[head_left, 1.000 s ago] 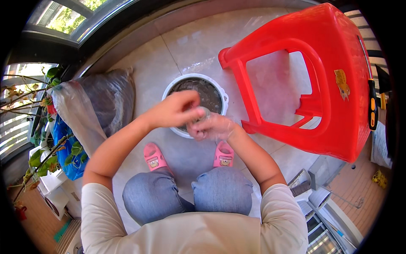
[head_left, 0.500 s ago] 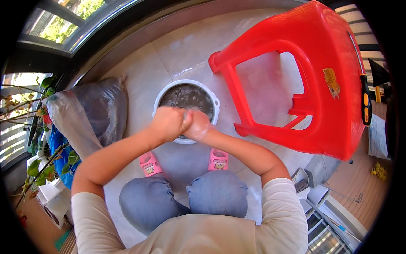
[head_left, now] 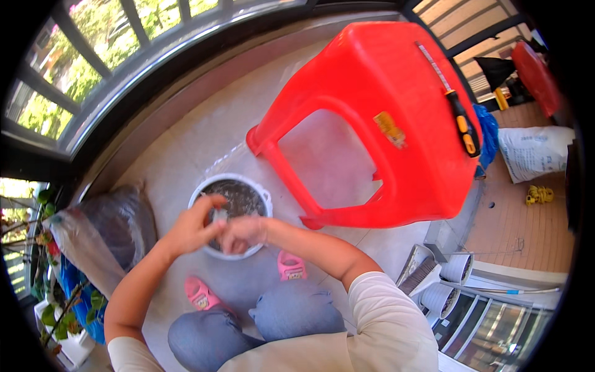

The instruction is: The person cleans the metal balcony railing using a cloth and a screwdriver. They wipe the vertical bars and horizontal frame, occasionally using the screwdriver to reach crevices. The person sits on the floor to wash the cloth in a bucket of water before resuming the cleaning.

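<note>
**White pot of soil, worked over by both hands**

A round white pot (head_left: 230, 214), filled with dark soil, is set on the tiled floor (head_left: 204, 136) just ahead of two pink slippers (head_left: 291, 266). Above its near rim the left hand (head_left: 193, 228) and right hand (head_left: 245, 232) are held together, fingers curled round a small pale item (head_left: 218, 215), not identifiable. Nothing is seen planted; filling is judged largely done. A grey plastic bag (head_left: 118, 223) lies left, a red stool (head_left: 372, 118) right.
</note>
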The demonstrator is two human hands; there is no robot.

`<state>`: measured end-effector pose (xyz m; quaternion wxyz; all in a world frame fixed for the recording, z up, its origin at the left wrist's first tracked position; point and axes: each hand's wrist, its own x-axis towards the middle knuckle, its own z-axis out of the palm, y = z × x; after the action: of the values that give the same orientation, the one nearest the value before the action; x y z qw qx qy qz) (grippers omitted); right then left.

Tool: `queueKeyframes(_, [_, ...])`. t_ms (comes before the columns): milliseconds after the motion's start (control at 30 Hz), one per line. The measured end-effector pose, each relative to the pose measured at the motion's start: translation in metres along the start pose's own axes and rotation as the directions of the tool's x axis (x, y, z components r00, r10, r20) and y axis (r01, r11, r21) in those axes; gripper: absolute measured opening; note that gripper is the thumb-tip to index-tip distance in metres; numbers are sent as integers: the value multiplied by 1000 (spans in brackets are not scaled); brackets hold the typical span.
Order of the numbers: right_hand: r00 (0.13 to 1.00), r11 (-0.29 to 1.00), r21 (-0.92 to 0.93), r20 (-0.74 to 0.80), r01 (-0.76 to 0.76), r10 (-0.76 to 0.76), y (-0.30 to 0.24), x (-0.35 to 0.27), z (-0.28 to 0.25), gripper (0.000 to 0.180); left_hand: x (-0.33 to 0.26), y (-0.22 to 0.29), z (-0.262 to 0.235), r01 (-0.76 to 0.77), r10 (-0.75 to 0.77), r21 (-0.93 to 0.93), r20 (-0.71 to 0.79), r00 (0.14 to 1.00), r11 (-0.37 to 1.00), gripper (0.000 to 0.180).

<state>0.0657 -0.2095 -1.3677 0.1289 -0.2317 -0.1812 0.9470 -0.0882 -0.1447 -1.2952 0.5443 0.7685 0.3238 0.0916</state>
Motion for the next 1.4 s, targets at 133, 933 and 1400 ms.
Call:
queueKeyframes(133, [992,998,-60,130,17,-9,-11,-15,43,25,4,16,-9,-391,354,203,195,915,898,31])
queueKeyframes(933, [178,143,-720,-351,-679,-919,16,-15,-36,20,-69,-127,18,629,-657,-197,-315,685,752,54])
queueKeyframes(1400, [203,304,-757,-495,-579,-845,32,-9,-47,39,-69,-150,21,609,-687,-326,-247,683,723,54])
